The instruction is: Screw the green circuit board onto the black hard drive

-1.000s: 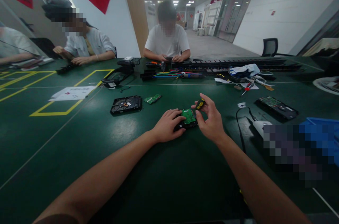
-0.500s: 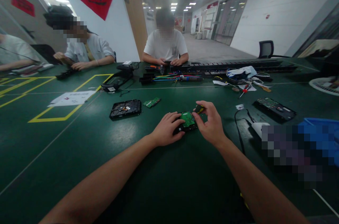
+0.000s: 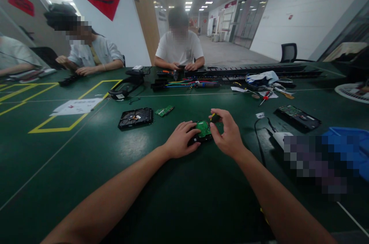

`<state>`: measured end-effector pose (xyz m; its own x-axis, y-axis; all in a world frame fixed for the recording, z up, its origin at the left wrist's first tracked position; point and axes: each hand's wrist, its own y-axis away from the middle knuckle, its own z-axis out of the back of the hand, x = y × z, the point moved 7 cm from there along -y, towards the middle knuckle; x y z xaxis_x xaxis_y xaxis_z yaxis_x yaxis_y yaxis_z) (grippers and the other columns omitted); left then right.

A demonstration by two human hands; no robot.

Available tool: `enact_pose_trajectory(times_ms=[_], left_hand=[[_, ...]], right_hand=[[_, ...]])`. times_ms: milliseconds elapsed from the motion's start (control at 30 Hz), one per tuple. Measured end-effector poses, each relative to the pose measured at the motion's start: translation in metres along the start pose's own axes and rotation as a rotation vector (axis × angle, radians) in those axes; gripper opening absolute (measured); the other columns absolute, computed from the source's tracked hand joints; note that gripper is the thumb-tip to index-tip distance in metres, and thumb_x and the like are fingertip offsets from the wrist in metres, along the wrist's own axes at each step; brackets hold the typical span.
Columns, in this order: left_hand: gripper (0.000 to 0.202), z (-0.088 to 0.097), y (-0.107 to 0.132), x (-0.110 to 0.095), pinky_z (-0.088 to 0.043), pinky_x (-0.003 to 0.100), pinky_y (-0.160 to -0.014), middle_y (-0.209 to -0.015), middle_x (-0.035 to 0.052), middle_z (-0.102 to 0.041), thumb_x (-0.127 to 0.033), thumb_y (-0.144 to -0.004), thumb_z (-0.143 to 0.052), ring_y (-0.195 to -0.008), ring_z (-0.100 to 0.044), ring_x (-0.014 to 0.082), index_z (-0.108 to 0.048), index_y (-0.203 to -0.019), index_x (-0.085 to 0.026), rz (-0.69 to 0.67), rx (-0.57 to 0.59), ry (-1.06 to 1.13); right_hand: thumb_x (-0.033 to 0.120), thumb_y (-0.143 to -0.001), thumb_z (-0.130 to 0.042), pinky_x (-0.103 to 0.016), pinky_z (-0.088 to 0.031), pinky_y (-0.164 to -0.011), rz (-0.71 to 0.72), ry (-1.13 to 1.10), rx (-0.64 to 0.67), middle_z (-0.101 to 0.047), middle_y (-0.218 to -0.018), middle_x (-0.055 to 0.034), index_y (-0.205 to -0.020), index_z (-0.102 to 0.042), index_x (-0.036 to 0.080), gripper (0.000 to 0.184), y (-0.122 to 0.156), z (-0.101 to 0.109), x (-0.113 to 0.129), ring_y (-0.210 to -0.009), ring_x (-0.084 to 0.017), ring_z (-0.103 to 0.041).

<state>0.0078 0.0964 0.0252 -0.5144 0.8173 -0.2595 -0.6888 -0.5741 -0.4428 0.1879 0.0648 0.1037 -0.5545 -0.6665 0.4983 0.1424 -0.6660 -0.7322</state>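
Note:
A hard drive (image 3: 203,129) lies on the green table in front of me, its green circuit board facing up. My left hand (image 3: 181,141) grips it from the left, fingers across the far side and thumb along the near edge. My right hand (image 3: 229,135) is closed on the yellow-and-black handle of a screwdriver (image 3: 215,117), held tilted over the right part of the board. Its tip is too small to make out. To the left lie another hard drive (image 3: 135,118) and a loose green circuit board (image 3: 165,111).
A third hard drive (image 3: 297,117) lies at right, near a blue bin (image 3: 346,146) and a black cable (image 3: 257,142). Coloured wires (image 3: 184,84), a red-handled screwdriver (image 3: 265,97) and a headset (image 3: 127,87) lie farther back. Two people work across the table, another far left.
The view has shifted slightly. My right hand and the screwdriver have tilted a little; my left hand keeps its hold on the hard drive.

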Motion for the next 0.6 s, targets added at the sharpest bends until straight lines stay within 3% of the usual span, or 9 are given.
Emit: enact_pose_trajectory(times_ms=[167,400,600], left_hand=[[0.054,-0.0006,0.0007,0.0012,-0.039,0.065,-0.123,-0.154,0.0149,-0.056,-0.041,-0.094,-0.074,-0.15,-0.047,0.0392,-0.06,-0.144,-0.026,0.005,0.01,-0.001],[0.053,-0.0006,0.0009,0.0016,-0.039,0.064,-0.123,-0.155,0.0151,-0.056,-0.043,-0.095,-0.073,-0.15,-0.047,0.0392,-0.061,-0.144,-0.025,0.008,0.017,-0.003],[0.052,-0.001,0.0015,0.0014,-0.039,0.063,-0.124,-0.154,0.0159,-0.056,-0.043,-0.096,-0.072,-0.15,-0.047,0.0388,-0.061,-0.143,-0.023,0.0,0.011,-0.018]], right_hand=[[0.028,-0.1,-0.068,-0.049,-0.061,-0.09,0.027,0.117,-0.059,-0.061,-0.113,-0.0069,-0.139,-0.059,0.036,0.041,-0.0033,0.0056,0.0029,-0.099,-0.026,-0.066],[0.022,-0.102,-0.063,-0.052,-0.062,-0.097,-0.019,0.025,-0.063,-0.067,-0.133,-0.0103,-0.153,-0.046,0.033,0.055,0.0008,0.0012,-0.0033,-0.11,-0.027,-0.071],[0.025,-0.1,-0.065,-0.052,-0.063,-0.095,0.032,0.056,-0.043,-0.063,-0.132,-0.0101,-0.147,-0.054,0.036,0.049,-0.0011,0.002,0.0026,-0.115,-0.029,-0.068]])
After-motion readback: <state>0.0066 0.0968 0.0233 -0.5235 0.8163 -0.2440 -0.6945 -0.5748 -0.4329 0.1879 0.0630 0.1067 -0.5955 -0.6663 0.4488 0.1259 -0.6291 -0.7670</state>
